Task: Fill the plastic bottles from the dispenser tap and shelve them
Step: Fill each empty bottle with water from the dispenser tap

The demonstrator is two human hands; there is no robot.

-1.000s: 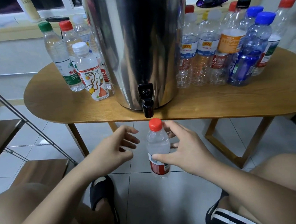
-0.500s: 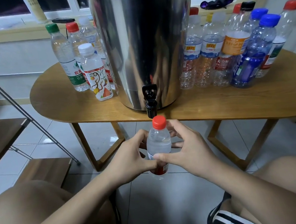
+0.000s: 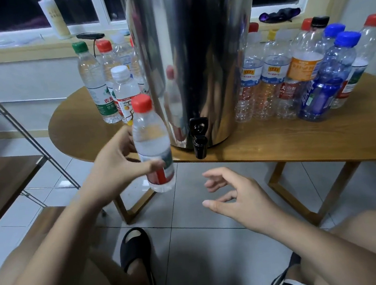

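1. Our left hand (image 3: 115,163) comes up from the lower left of the frame, forearm slanting toward the centre. Its fingers curl round the far side of a small clear plastic bottle with a red screw cap (image 3: 152,143), and the thumb lies across the red-and-white label.
2. That bottle hangs in the air at centre left, leaning slightly, in front of the table edge and left of the tap. Its cap is on and it looks filled with clear water, though blur softens the level.
3. Our right hand (image 3: 240,197) floats low at centre right over the grey tiled floor (image 3: 194,268). The fingers are loosely spread and half bent, and it holds nothing.
4. At top centre a tall cylindrical stainless-steel dispenser (image 3: 193,61) stands on the oval wooden table (image 3: 297,141). Its black plastic tap (image 3: 199,141) juts past the near edge.
5. Left of the dispenser stand capped clear bottles that appear to hold water, among them a green-capped bottle (image 3: 92,87) and a white-capped bottle (image 3: 123,88).
6. Right of it a larger crowd of capped bottles looks empty, including an orange-labelled bottle (image 3: 305,66) and a blue-tinted bottle with a blue cap (image 3: 328,83).
7. At the left edge we see a wooden shelf in a metal frame (image 3: 2,178).
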